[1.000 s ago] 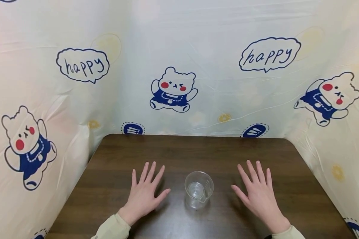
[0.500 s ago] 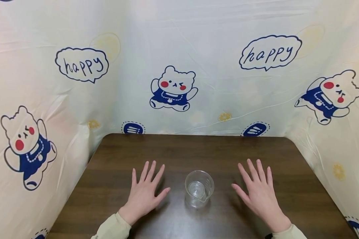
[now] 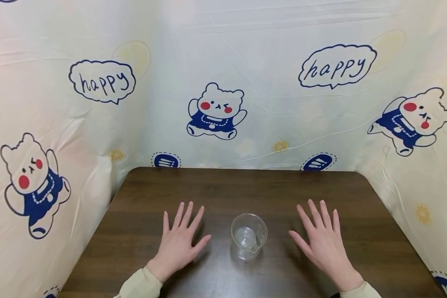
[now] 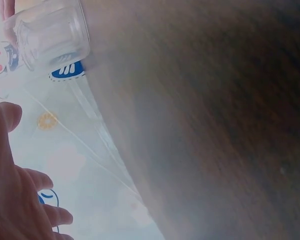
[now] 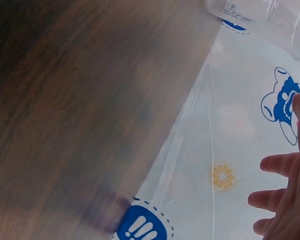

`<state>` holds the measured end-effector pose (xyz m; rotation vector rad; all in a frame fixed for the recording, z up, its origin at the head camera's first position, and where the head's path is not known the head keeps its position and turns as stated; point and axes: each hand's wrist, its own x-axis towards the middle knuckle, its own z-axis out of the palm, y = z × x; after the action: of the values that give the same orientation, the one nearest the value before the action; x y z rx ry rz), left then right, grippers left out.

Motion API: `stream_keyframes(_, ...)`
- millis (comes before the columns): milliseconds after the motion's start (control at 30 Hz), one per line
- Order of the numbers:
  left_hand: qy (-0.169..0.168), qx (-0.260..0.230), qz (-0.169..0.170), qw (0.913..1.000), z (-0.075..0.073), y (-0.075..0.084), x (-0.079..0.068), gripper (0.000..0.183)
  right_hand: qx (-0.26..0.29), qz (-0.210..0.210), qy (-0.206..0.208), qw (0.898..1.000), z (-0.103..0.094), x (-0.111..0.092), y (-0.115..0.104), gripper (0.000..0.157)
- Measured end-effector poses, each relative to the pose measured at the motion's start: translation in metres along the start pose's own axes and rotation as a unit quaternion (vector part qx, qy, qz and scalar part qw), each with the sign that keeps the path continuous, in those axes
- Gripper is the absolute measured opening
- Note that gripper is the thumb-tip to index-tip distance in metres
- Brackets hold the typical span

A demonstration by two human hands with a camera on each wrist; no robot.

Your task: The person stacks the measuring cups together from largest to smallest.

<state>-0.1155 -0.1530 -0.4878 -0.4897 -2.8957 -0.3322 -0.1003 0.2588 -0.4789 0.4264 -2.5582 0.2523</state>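
A clear glass beaker (image 3: 248,238) with a pouring spout and faint markings stands upright on the brown table, between the two hands. To its left, my left hand (image 3: 179,244) is spread palm down, fingers straight, apart from the glass. My right hand (image 3: 322,244) is spread the same way on the other side, also holding nothing. In the left wrist view the beaker (image 4: 55,37) shows at the top left above the left hand (image 4: 15,185). At the right wrist, part of the beaker (image 5: 260,15) appears above the right hand (image 5: 285,185).
The dark wood table (image 3: 223,190) has rounded back corners. A pale curtain (image 3: 268,116) printed with bears and the word "happy" surrounds its back and sides. Light sleeves (image 3: 141,283) cover both forearms.
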Motion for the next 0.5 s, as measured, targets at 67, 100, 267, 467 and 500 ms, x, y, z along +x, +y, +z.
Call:
stream_keyframes(67,-0.004,-0.002,-0.003,1.0000,-0.001,-0.001,0.001,0.081,0.001,0.000,0.000,1.000,-0.001,0.000,-0.001,0.078)
stream_keyframes(100,-0.006,-0.003,-0.004,1.0000,-0.001,-0.001,0.001,0.081,0.001,0.000,0.000,1.000,-0.001,0.000,-0.001,0.079)
stream_keyframes(267,-0.004,-0.009,-0.004,0.9999,0.000,-0.001,0.000,0.081,0.001,0.001,-0.006,1.000,-0.004,0.000,0.000,0.079)
stream_keyframes(467,-0.023,-0.028,0.082,0.9959,0.012,0.014,0.033,0.082,-0.048,0.079,0.002,0.996,-0.031,-0.044,-0.001,0.078)
stream_keyframes(500,-0.028,-0.032,0.099,0.9941,0.015,0.018,0.040,0.082,-0.058,0.094,0.004,0.994,-0.036,-0.053,-0.002,0.078)
